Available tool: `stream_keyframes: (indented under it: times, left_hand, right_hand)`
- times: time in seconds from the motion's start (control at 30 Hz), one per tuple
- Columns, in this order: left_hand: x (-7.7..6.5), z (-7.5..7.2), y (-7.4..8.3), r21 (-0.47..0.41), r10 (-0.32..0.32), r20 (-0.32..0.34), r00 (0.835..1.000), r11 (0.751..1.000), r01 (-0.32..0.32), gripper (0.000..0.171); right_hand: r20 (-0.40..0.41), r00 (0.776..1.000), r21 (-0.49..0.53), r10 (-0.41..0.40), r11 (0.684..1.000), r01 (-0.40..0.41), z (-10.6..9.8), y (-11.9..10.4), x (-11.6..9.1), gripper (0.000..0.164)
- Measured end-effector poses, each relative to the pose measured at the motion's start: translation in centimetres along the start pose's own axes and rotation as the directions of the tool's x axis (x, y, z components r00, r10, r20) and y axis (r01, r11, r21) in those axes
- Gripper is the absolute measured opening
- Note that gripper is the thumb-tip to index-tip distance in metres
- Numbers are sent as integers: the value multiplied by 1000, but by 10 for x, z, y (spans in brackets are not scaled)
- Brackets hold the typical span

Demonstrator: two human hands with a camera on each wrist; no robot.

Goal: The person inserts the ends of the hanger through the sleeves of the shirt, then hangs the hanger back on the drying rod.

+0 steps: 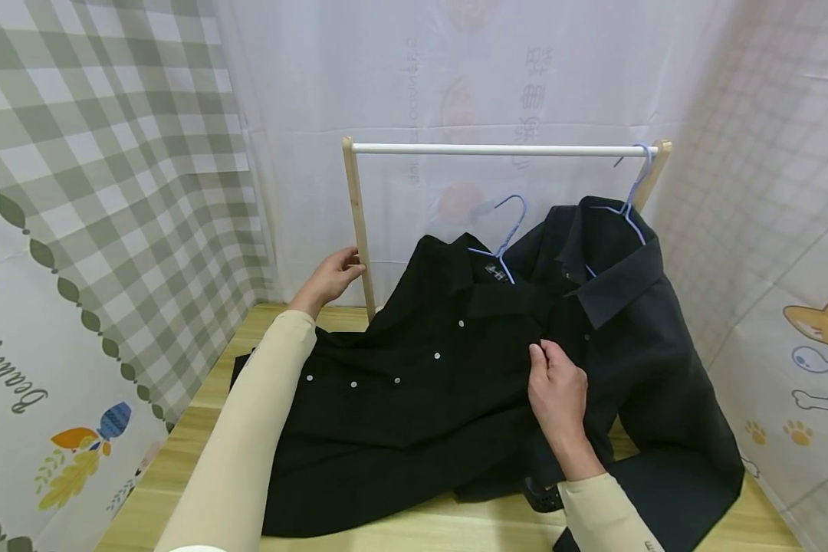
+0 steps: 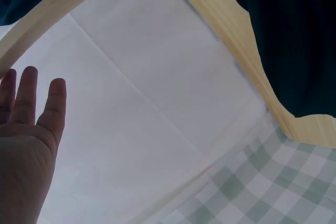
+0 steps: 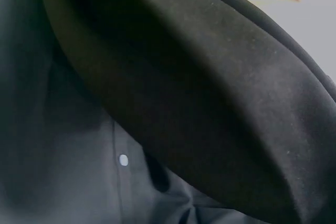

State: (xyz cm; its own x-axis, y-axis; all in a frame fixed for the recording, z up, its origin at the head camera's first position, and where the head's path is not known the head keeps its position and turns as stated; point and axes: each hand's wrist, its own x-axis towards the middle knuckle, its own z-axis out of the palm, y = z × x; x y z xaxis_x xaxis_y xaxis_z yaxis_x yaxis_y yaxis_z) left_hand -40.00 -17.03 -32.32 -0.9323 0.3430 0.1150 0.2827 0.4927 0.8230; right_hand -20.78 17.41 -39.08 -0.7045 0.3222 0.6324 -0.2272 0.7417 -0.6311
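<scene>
In the head view my right hand (image 1: 559, 387) pinches the cloth of a black shirt (image 1: 414, 414) with white buttons. A blue hanger (image 1: 505, 251) sits in this shirt's collar, its hook below the white rod (image 1: 504, 150). My left hand (image 1: 333, 277) is at the wooden post (image 1: 357, 222) on the rack's left side, fingertips right at the wood. In the left wrist view the fingers (image 2: 54, 100) look extended, the thumb hidden. Black cloth (image 3: 210, 103) fills most of the right wrist view, and the right hand is out of sight there.
On the right, a dark shirt (image 1: 607, 307) hangs from the rod by another blue hanger (image 1: 639, 188), close by the right post (image 1: 654, 176). Its sleeve droops onto the wooden table (image 1: 200, 437). A checked curtain (image 1: 145, 138) stands at the left, a white one (image 1: 303, 77) behind.
</scene>
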Motion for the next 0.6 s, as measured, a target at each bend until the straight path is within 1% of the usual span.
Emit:
stream_keyframes:
  times: [0.13, 0.27, 0.5, 0.6]
  left_hand:
    - [1, 0, 0, 14, -20, -6, 1000, 1000, 20, 59]
    - [2, 1, -1, 37, -31, -14, 999, 999, 31, 60]
    - [4, 3, 0, 67, -34, -20, 999, 997, 36, 59]
    - [4, 2, 0, 90, -33, -16, 999, 995, 34, 59]
  right_hand:
    - [0, 997, -1, -83, 997, 83, -1, -7, 7, 15]
    - [2, 986, -4, -165, 986, 165, -5, -18, 17, 13]
    - [-16, 953, -8, -301, 954, 301, -11, -35, 29, 9]
    - [-19, 940, -16, -342, 940, 342, -13, -40, 32, 9]
